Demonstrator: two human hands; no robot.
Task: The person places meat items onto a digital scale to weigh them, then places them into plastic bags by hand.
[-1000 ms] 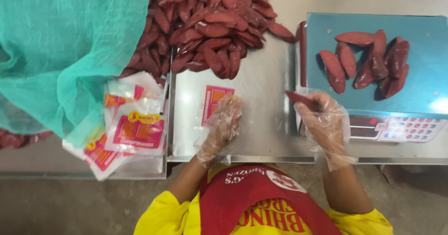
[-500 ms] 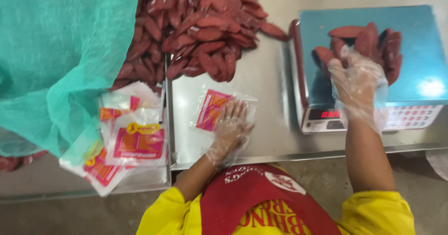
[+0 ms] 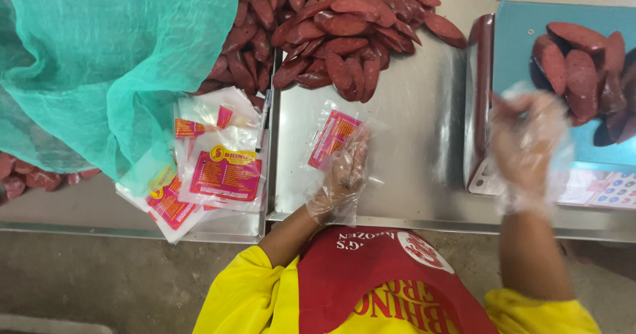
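My left hand [image 3: 339, 178], in a thin clear glove, lies on the lower corner of a clear plastic bag with a pink and orange label [image 3: 333, 135] on the steel table [image 3: 411, 148]. Its fingers are closed on the bag's edge. My right hand [image 3: 530, 145], also gloved, is blurred by motion at the front left edge of the blue-topped scale [image 3: 523, 29]. Whether it holds anything is unclear. Several dark red sausage pieces [image 3: 583, 69] lie on the scale just beyond it. A large heap of the same red sausages [image 3: 331, 22] sits at the back of the table.
A pile of empty labelled bags [image 3: 218, 168] lies left of my left hand. Green netting [image 3: 99, 55] covers the left side, with more sausages [image 3: 33, 178] under its edge. The scale's button panel [image 3: 609, 191] is at the front right.
My right hand carried a sausage piece to the scale, then drew back toward me. My left hand stayed on the bag, its fingers closing together.
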